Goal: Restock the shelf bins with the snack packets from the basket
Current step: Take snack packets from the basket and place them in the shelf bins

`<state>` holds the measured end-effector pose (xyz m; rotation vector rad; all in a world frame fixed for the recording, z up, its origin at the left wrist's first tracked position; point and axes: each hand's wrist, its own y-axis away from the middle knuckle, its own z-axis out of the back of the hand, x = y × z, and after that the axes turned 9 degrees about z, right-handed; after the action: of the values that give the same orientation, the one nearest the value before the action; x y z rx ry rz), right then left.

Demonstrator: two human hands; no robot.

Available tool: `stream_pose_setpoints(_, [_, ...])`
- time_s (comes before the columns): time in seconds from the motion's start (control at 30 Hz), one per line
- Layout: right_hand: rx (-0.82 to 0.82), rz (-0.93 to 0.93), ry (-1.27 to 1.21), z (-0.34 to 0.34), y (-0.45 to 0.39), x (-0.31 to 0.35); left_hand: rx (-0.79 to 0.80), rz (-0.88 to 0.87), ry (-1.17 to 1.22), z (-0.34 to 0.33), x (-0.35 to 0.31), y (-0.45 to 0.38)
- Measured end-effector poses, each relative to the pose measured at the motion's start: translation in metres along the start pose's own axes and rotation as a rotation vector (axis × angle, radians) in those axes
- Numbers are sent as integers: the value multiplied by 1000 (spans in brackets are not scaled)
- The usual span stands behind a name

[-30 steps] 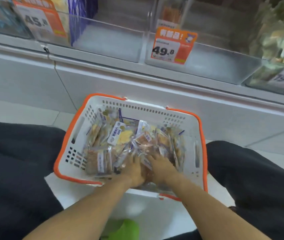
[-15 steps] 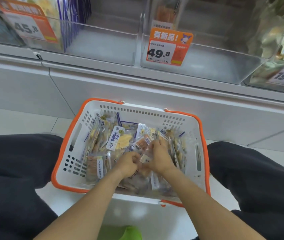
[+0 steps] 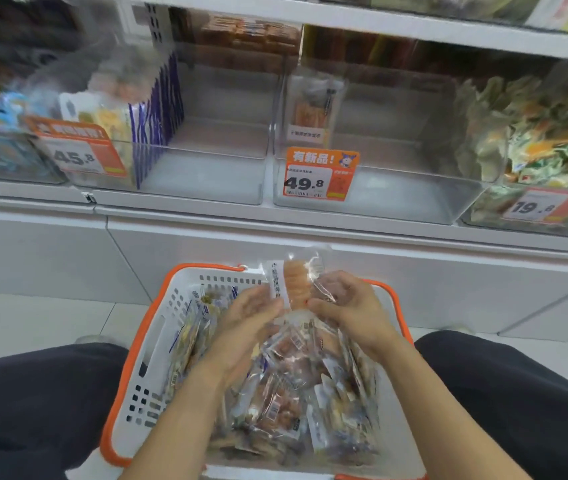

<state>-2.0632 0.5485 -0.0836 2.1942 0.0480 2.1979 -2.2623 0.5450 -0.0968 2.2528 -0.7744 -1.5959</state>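
The shelf fills the upper half, with clear bins in a row. The left bin holds upright packets with purple edges at its left side; they are blurred. The middle bin, behind the 49.8 price tag, holds one upright packet at its back left. The bin at the far right is cut off by the frame, and its contents are hard to make out.

Below, the white basket with orange rim stands on the floor between the person's dark trouser legs, full of snack packets; the forearms hide part of them.

One clear packet with orange contents is above the basket's far edge. The left hand and the right hand both hold it, fingers curled on its lower sides.

Half a second ago both hands were low among the packets; now they are raised with this one, and the view has tilted up.
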Motion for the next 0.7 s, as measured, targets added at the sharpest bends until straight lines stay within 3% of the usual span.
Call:
stream_pose_setpoints(0.2, [-87,209,-99,1,-3,48,-29,-276,-90,-33,-53,5])
stream_pose_setpoints(0.3, [-220,373,49,-4,-7,79,-4,-406,-229,-51,-89,8])
stream_pose_setpoints(0.43, [-428,782,284,11,-24,140,-355,-933,-820,-57,-144,-5])
stream_pose_setpoints(0.5, [-546,881,524,25,-45,156,-504,-1074,-1015,-55,-170,-20])
stream_pose_setpoints(0.57, [-588,832,692,38,-74,166,-536,-1005,-1147,-54,-185,-37])
stream_pose_setpoints(0.63, [-526,620,823,46,-106,178,-506,-860,-1189,-56,-186,-53])
stream_pose_setpoints(0.7, [-455,359,904,50,-144,188,-576,-821,-1266,-58,-178,-65])
